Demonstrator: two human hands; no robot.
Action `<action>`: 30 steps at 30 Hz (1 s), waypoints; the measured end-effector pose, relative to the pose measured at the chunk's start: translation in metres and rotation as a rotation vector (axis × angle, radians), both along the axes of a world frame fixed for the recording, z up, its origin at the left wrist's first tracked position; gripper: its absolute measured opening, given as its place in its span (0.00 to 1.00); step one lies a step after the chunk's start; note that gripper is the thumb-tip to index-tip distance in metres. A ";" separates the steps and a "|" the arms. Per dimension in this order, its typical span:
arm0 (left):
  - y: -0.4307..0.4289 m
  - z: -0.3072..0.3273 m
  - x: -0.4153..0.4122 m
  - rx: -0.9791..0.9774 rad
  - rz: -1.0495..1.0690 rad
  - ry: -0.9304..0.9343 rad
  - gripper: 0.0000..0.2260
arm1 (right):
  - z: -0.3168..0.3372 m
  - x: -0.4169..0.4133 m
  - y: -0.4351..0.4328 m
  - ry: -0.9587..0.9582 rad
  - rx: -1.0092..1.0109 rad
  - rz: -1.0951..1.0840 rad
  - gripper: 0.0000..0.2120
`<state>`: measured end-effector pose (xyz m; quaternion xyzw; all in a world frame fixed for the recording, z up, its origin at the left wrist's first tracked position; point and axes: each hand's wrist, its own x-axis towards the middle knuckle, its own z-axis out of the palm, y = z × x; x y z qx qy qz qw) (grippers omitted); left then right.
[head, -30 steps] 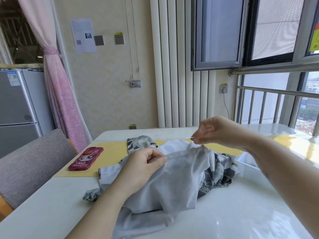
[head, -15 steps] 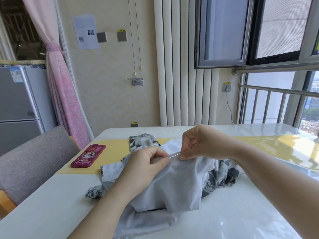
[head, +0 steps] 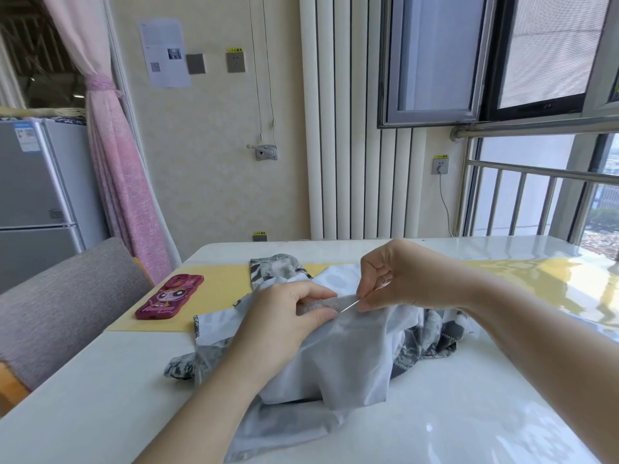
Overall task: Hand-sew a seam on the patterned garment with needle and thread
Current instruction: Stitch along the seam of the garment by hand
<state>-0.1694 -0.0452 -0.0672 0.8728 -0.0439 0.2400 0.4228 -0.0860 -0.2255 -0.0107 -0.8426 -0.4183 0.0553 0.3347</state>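
Note:
The grey and white patterned garment (head: 348,360) lies bunched on the white table (head: 469,423), pale inside face up. My left hand (head: 284,316) pinches a folded edge of the fabric between thumb and fingers. My right hand (head: 402,276) pinches a thin silver needle (head: 350,304) just to the right of that fold, its tip pointing down-left into the edge. The thread is too fine to make out.
A pink phone (head: 170,296) lies on a yellow mat (head: 221,289) at the table's left. A grey chair (head: 63,303) stands to the left. Behind are a radiator (head: 351,128), a wall, a fridge (head: 33,202) and a railed window (head: 536,202).
My right hand has come down and left from a raised position beside the fabric and brought the needle to the fold held by my left hand. The left hand has stayed on the fabric.

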 end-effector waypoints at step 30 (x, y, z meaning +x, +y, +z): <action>-0.007 -0.016 0.012 -0.258 -0.134 -0.076 0.06 | -0.003 0.002 -0.006 0.074 0.032 -0.029 0.08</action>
